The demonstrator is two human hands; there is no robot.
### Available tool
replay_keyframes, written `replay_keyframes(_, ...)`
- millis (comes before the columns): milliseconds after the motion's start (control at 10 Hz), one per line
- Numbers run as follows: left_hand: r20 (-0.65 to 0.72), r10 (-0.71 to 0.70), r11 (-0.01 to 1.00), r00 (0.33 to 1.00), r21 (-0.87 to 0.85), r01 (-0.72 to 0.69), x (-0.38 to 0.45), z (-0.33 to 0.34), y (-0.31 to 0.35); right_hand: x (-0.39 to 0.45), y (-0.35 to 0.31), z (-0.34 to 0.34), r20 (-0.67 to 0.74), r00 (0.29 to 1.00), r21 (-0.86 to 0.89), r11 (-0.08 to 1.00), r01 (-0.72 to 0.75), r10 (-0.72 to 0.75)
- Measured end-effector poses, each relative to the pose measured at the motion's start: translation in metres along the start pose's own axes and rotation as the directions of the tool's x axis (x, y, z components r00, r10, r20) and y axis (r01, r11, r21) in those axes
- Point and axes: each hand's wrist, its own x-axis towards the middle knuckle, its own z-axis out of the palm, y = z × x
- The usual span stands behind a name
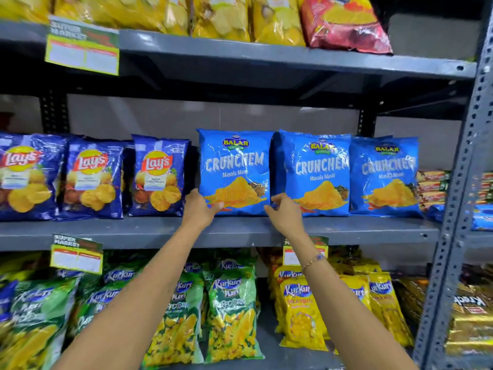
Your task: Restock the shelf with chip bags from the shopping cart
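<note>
We see three shelves, one over the other. On the middle shelf (240, 232) three Lay's bags (93, 180) stand side by side at the left. Right of them stand three Crunchem bags in a row: the first Crunchem bag (234, 169), the next Crunchem bag (317, 174) just beside it, and the last Crunchem bag (384, 177) at the right. Our left hand (200, 209) touches the first bag's bottom left corner. Our right hand (282, 212) is at the gap between the first two. Kurkure bags (229, 311) stand on the shelf below. More bags sit on the top shelf (266, 53).
</note>
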Motion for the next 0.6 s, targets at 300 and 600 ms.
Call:
replay_keyframes(300,-0.016,-0.048,0.997,0.999,-0.057,0.047,0.001,0.007,0.002,0.025,0.006,0.017,0.002,0.999,-0.084,0.996,-0.033,0.034)
replay_keyframes(600,-0.053,-0.029,0.996,0.998,0.079,0.034,-0.009,-0.003,0.008,-0.007,-0.01,0.004,-0.028,0.999,-0.181,0.983,0.036,-0.041)
